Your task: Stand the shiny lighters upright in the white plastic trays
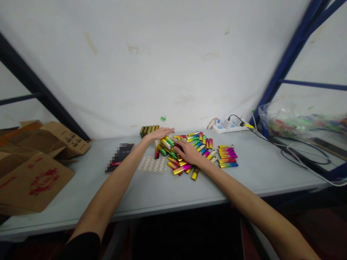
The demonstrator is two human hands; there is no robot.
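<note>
A heap of shiny multicoloured lighter-like pieces (201,147) lies on the grey table (173,195). My left hand (162,133) is stretched flat over the heap's left back part, fingers pointing right. Against the heap's middle rests my right hand (187,151), its fingers spread loosely over the pieces. Neither hand visibly grips a piece. A white tray with round hollows (153,164) lies left of the heap. Behind my left wrist stands a block of upright pieces with gold tops (146,130). To the right, several pieces form a neat stack (227,156).
Open cardboard boxes (46,180) fill the table's left end. A phone-like dark device (121,155) lies left of my left forearm. A white power strip (227,126) with cables sits by the wall. A plastic bag (303,122) is at the right.
</note>
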